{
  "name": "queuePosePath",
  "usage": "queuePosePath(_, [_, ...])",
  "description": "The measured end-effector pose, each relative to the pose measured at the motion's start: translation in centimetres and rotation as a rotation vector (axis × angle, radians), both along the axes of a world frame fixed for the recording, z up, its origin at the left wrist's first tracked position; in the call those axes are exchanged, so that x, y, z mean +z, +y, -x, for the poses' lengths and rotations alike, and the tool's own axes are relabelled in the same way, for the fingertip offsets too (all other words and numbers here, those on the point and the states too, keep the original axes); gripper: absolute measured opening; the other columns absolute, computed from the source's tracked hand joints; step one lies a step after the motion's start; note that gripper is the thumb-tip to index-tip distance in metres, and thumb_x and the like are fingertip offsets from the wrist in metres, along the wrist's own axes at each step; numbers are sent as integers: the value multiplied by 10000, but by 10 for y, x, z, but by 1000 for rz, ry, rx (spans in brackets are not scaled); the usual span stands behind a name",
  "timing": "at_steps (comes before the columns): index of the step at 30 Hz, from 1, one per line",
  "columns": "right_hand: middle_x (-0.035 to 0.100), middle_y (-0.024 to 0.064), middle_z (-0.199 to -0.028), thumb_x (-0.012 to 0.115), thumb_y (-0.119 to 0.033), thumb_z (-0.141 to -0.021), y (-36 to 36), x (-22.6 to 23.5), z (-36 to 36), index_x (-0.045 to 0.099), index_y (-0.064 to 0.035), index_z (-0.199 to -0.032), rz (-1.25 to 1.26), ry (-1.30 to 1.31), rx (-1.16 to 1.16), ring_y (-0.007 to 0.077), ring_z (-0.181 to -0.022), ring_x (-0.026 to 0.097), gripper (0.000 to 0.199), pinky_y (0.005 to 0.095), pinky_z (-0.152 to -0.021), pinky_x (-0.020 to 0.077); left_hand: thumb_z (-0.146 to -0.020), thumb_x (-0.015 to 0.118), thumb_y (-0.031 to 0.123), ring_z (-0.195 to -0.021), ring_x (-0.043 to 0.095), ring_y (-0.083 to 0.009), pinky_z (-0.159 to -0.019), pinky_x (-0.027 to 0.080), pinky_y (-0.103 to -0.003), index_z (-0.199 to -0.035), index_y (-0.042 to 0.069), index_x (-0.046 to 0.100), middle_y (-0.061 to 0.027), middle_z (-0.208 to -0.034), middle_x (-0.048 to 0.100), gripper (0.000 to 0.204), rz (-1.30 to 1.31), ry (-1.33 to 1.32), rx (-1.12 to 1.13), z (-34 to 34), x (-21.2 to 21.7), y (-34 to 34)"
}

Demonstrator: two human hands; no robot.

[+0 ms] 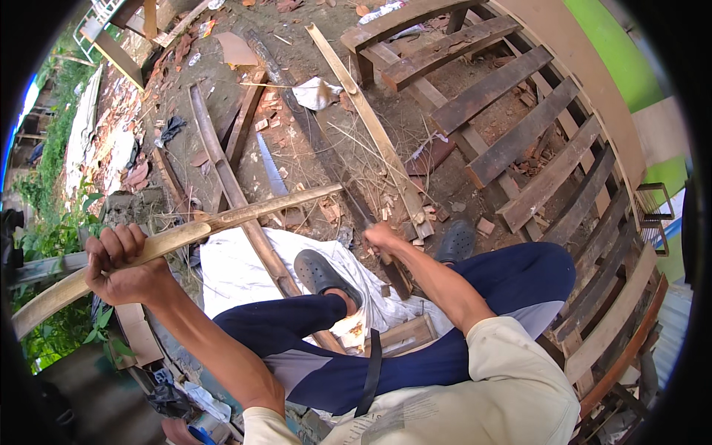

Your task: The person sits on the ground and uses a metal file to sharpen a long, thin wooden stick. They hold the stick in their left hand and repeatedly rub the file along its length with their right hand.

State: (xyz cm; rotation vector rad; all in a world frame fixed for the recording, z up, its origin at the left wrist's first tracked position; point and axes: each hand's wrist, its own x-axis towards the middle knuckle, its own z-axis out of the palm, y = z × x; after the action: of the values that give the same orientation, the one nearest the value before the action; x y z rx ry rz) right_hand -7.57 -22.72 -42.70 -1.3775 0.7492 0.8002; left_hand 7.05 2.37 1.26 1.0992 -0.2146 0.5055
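Note:
My left hand (122, 263) is closed around a long, pale split bamboo pole (259, 206), which slants from the lower left up toward the middle. My right hand (381, 237) is closed on the handle of what looks like a long knife. Its narrow dark blade (358, 205) points up and away, close to the pole's far end. Whether blade and bamboo touch, I cannot tell. Under the pole, another split bamboo length (256, 237) crosses a white cloth (230, 271) between my feet and to the left. A third split length (378, 133) lies ahead on the ground.
A slatted wooden frame (512, 156) fills the right side. A handsaw blade (271, 167) lies on the dirt ahead, near a white bundle (317, 94) and a dark beam (319, 144). Wood chips and brick pieces are scattered about. Green plants (55, 185) grow at left.

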Motion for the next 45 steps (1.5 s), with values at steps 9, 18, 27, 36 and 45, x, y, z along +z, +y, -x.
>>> queuePosePath(9, [619, 226, -654, 641, -211, -772, 46, 123, -30, 640, 8, -877, 420, -731, 164, 351, -605, 639, 243, 451, -601, 507, -847, 487, 269, -481, 160, -99, -454, 160, -282, -681, 161, 275, 29, -576, 200, 290, -12, 3, 34, 0, 1, -3])
queuePosePath(18, [597, 132, -644, 611, -157, -823, -19, -12, 8, 634, 15, -798, 27, 15, -28, 264, -565, 589, 175, 409, -538, 495, -838, 501, 258, -485, 165, -102, -461, 164, -287, -683, 157, 283, 28, -576, 205, 286, 9, -3, -3, 0, 2, -4])
queuePosePath(27, [632, 275, -742, 663, -243, -789, 60, 126, -29, 657, -8, -909, 371, -644, 142, 405, -717, 660, 264, 468, -688, 518, -833, 513, 270, -498, 162, -101, -471, 166, -283, -682, 163, 268, 31, -586, 197, 307, 10, -13, -99, 3, -6, 17])
queuePosePath(36, [680, 308, -978, 641, -248, -754, 2, 5, 46, 693, 54, -1030, 646, -79, 225, 423, -972, 678, 413, 465, -842, 545, -827, 524, 257, -498, 154, -100, -479, 168, -291, -687, 171, 266, 34, -579, 199, 306, 53, -80, -337, 15, -12, 32])
queuePosePath(45, [689, 293, -967, 605, -183, -750, -58, 169, -22, 688, 74, -1001, 715, -278, 547, 407, -915, 695, 368, 472, -801, 545, -890, 520, 283, -512, 211, -97, -485, 194, -280, -782, 118, 429, 24, -597, 269, 218, 84, -151, -337, 19, -16, 29])
